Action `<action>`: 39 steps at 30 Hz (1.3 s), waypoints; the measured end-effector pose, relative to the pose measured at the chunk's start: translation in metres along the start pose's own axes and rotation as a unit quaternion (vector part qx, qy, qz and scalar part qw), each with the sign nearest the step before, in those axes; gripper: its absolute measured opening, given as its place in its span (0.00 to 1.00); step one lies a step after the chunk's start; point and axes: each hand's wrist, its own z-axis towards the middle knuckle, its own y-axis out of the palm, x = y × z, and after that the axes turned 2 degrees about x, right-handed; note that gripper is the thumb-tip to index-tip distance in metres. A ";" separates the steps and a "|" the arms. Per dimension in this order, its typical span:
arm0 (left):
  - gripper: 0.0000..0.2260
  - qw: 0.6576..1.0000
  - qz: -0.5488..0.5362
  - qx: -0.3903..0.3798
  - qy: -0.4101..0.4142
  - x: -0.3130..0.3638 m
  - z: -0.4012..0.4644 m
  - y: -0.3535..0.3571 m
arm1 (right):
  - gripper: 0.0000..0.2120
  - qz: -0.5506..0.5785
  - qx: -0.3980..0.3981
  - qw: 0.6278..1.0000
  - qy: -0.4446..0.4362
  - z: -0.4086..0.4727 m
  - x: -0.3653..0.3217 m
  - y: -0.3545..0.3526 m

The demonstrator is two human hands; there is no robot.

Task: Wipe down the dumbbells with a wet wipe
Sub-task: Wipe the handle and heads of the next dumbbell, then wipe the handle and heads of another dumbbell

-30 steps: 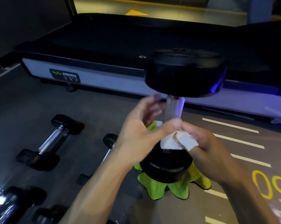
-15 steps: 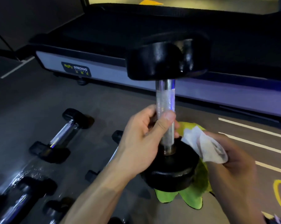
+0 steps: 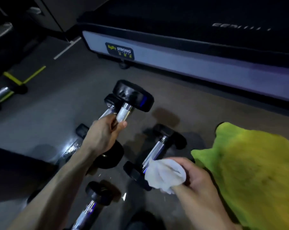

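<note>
My left hand (image 3: 104,135) grips the chrome handle of a large black dumbbell (image 3: 133,96), tilted, its far head up and away and its near head low beside my wrist. My right hand (image 3: 195,178) holds a crumpled white wet wipe (image 3: 163,175) over the near end of a smaller dumbbell (image 3: 157,150) lying on the floor. Another small dumbbell (image 3: 94,201) lies near the bottom centre. A further one (image 3: 109,103) lies behind the held dumbbell, mostly hidden.
A green-yellow cloth (image 3: 250,166) is spread on the floor at the right. A treadmill base (image 3: 198,63) runs across the back. Yellow-marked equipment (image 3: 11,80) stands at far left. A wet, shiny patch of floor (image 3: 72,146) shows left of my forearm.
The large dumbbell stood upright on the cloth; my left hand has carried it left off the cloth and tilted it down among the others. My right hand drew back with the wipe.
</note>
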 end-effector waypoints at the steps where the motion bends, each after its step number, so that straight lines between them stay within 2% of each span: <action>1: 0.22 1.000 0.014 -0.019 -0.008 -0.013 0.008 0.007 | 0.14 0.016 0.008 1.000 0.025 0.005 0.007 0.004; 7: 0.20 0.988 0.035 -0.110 -0.101 -0.053 0.047 0.057 | 0.10 0.074 0.056 0.991 0.094 0.038 0.038 0.022; 10: 0.21 0.979 0.016 -0.154 -0.132 -0.058 0.054 0.078 | 0.14 0.071 0.057 0.991 0.103 0.050 0.052 0.025; 17: 0.18 0.965 0.038 -0.209 -0.157 -0.062 0.069 0.115 | 0.15 0.059 0.046 0.991 0.115 0.061 0.072 0.029; 21: 0.16 0.963 0.065 -0.222 -0.139 -0.064 0.072 0.120 | 0.07 0.079 0.048 0.988 0.127 0.066 0.074 0.026; 24: 0.16 0.974 0.074 -0.192 -0.091 -0.067 0.073 0.102 | 0.11 0.094 0.057 0.987 0.113 0.067 0.073 0.030; 26: 0.13 0.990 0.043 -0.102 -0.086 -0.074 0.079 0.078 | 0.14 0.099 0.054 0.988 0.108 0.067 0.075 0.032; 28: 0.09 0.993 0.041 0.004 -0.111 -0.088 0.090 0.056 | 0.13 0.107 0.052 0.987 0.110 0.067 0.074 0.034; 29: 0.09 0.989 0.059 0.025 -0.131 -0.096 0.097 0.049 | 0.11 0.106 0.052 0.986 0.115 0.067 0.074 0.034; 32: 0.14 0.976 0.104 -0.025 -0.188 -0.111 0.115 0.042 | 0.03 0.081 0.043 0.986 0.136 0.070 0.073 0.034; 34: 0.13 0.970 0.113 -0.068 -0.206 -0.121 0.122 0.050 | 0.04 0.068 0.031 0.985 0.153 0.073 0.073 0.036; 36: 0.10 0.965 0.103 -0.078 -0.226 -0.129 0.128 0.057 | 0.04 0.061 0.026 0.984 0.164 0.076 0.071 0.038; 39: 0.12 0.963 0.078 -0.083 -0.243 -0.133 0.133 0.067 | 0.06 0.049 0.020 0.986 0.160 0.084 0.068 0.039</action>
